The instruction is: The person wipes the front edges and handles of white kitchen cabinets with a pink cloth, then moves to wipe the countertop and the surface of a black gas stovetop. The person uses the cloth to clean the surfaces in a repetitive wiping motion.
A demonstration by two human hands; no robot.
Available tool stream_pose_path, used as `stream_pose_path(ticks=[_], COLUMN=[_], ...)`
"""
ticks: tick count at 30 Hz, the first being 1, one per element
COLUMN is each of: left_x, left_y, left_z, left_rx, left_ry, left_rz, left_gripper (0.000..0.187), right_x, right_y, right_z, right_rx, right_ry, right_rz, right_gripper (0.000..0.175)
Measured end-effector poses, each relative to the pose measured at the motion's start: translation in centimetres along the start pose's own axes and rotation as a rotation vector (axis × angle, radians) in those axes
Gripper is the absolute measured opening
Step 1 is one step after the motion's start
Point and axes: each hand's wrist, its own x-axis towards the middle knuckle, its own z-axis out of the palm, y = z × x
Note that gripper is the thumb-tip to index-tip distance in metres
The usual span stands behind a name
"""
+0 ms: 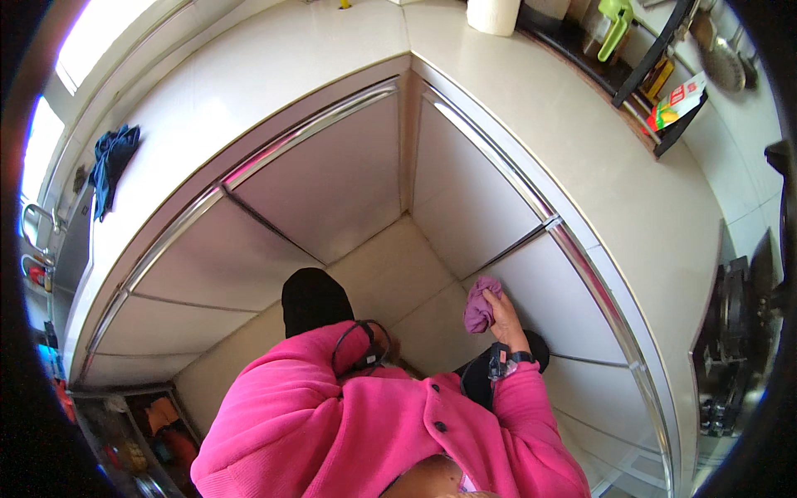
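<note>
My right hand (505,320) holds a crumpled purple cloth (481,305) near the white cabinet doors on the right, low over the floor. A dark watch-like band and a small device sit on that wrist. The left hand (389,345) is mostly hidden by the pink sleeve and a looped black cable at its wrist; whether it holds anything does not show. Both arms are in pink sleeves. Cabinet doors (324,168) with shiny metal edge strips meet in a corner ahead of me, under a pale countertop (299,68).
A dark blue cloth (113,165) lies by the sink and its tap (43,218) at left. A white container (493,14) and a dark rack (635,99) with kitchen items stand on the counter. A gas stove (725,348) is at far right; an open cabinet (134,429) is lower left.
</note>
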Motion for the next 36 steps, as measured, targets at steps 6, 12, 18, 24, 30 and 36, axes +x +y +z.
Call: stream_pose_path(ticks=[6, 12, 18, 24, 30, 36], left_x=[-14.0, -34.9, -45.7, -45.6, -45.4, -45.0], left_y=[12.1, 22.4, 18.7, 15.3, 16.2, 17.0], left_z=[-11.2, -18.1, -21.2, -22.4, -22.0, -20.9], left_rx=[-0.228, 0.494, 0.552, 0.475, 0.725, 0.753], left_ry=[1.115, 2.139, 2.143, 2.019, 1.972, 1.95], left_rz=[0.388, 0.444, 0.063, -0.008, -0.18, -0.284], left_gripper=[0.034, 0.011, 0.025, 0.025, 0.021, 0.02], right_x=[-2.6, -13.8, -25.0, -26.4, -25.6, -26.0], right_y=[-2.6, -14.6, -28.8, -26.8, -27.7, -31.3], right_z=[4.9, 13.8, 10.9, 2.3, -1.4, 0.0], right_rx=[0.054, -0.282, -0.567, -1.547, -1.609, -1.665], right_ry=[-0.134, -0.345, 0.511, 0.902, 0.81, 0.652], right_rz=[0.075, -0.615, -1.413, -0.869, -0.69, -0.341], right_gripper=[0.035, 0.042, 0.037, 0.046, 0.05, 0.056])
